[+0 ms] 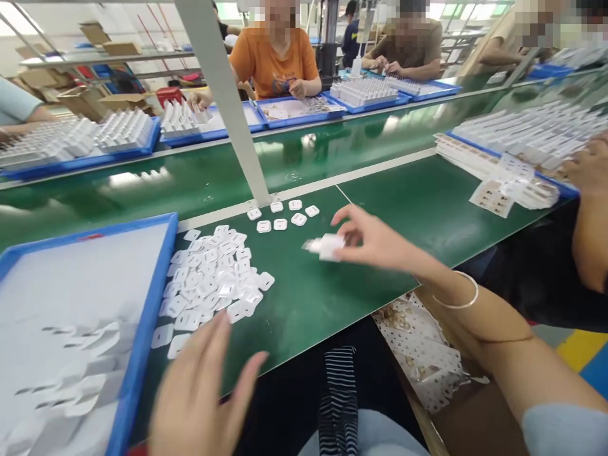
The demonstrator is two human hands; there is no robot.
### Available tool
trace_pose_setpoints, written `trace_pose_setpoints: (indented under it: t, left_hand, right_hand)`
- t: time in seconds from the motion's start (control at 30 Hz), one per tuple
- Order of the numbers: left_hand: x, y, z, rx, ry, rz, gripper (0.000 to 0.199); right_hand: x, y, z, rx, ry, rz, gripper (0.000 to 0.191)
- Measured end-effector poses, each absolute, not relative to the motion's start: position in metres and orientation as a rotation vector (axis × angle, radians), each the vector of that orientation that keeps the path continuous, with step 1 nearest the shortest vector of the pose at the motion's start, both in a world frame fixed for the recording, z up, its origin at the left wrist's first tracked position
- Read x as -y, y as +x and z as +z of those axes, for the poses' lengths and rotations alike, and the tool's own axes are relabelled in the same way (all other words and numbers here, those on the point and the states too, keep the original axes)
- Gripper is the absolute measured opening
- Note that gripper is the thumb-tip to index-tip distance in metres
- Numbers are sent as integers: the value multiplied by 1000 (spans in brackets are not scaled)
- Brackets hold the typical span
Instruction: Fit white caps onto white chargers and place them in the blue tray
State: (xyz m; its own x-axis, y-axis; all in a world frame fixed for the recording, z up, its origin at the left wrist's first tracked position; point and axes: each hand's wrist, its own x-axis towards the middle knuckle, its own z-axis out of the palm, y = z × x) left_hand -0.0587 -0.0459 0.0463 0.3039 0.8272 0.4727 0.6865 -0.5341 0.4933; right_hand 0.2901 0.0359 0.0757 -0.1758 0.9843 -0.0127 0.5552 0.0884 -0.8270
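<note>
Over the green bench, my right hand [373, 237] grips a small white plug adapter [329, 246] between thumb and fingers. Motion blurs the adapter's pale, narrow end, which points left. My left hand [204, 392] is open, thumb and fingers apart, at the near edge of a heap of white square plastic covers [209, 272]. It is blurred, and I see nothing in it. Behind the heap, several more white covers [280, 224] lie flat in two loose rows. At left, a blue-rimmed tray [151, 291] holds several white plug adapters [90, 361], smeared by motion.
A light metal post [232, 107] rises from the bench's back strip. Farther off, people sit behind blue trays [304, 116] of white parts. A loaded tray [527, 136] and plastic sheets [503, 187] lie at right, near another person's arm [591, 215]. Below the bench sits an open carton [456, 411].
</note>
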Motion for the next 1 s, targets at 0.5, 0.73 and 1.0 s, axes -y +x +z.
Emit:
trace_pose_setpoints:
  t: [0.5, 0.73, 1.0]
  left_hand:
    - [40, -36, -4, -1280, 1656, 1252, 35]
    - [38, -37, -7, -1141, 1384, 1288, 33]
    - [39, -32, 7, -947, 1584, 1113, 33]
  right_hand:
    - [-80, 173, 21, 2196, -1315, 942, 33]
    - [-79, 178, 24, 2070, -1240, 1150, 13]
    - [-35, 167, 53, 1635, -930, 1899, 26]
